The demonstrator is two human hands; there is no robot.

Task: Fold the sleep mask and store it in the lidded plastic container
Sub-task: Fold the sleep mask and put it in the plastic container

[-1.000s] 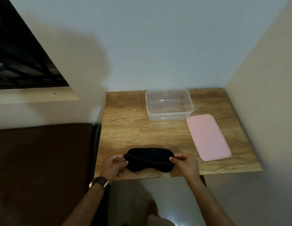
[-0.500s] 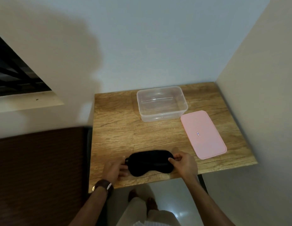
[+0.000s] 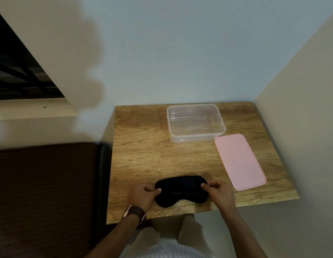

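Left to right along the wooden table [image 3: 143, 155], observed from the near edge.

Left hand [image 3: 142, 195]: watch [image 3: 134, 214] on the wrist, fingers curled and pinching the left end of the sleep mask [image 3: 180, 189]. The grip is closed on the fabric edge, not on the body of the mask.

The sleep mask lies flat and unfolded near the front edge of the table, between the 2 hands. Held at both ends this way, it is likely being squared up so that 1 end can be brought over the other; the fold is not yet made.

Right hand [image 3: 218, 192]: thumb and forefinger nipped on the right end of the mask, remaining fingers tucked under. Closed likewise.

Container [image 3: 195, 123]: clear plastic, empty, open-topped, toward the rear of the table, well apart from the mask.

Lid [image 3: 240, 161]: pink, lying flat just beside the container's right front corner, presumably parked clear so the mouth stays accessible.

Storage and closing remain outstanding.
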